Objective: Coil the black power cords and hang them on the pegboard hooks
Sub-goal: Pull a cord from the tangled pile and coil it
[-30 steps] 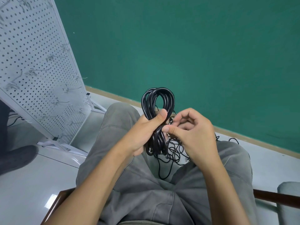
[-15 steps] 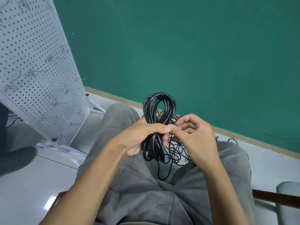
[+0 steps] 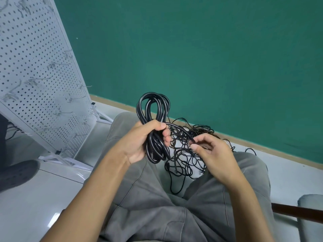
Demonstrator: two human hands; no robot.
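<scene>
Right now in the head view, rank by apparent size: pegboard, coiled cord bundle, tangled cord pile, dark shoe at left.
1. Pegboard, largest by far, though partly cut off by the frame.
2. Tangled cord pile on the floor.
3. Coiled cord bundle and dark shoe: look about alike; the shoe is cropped, so unranked.

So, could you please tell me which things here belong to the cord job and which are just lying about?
Job: coiled cord gripped by left hand; its loose end pinched by right hand; tangled cords; pegboard.
Lying about: dark shoe; chair arm.
</scene>
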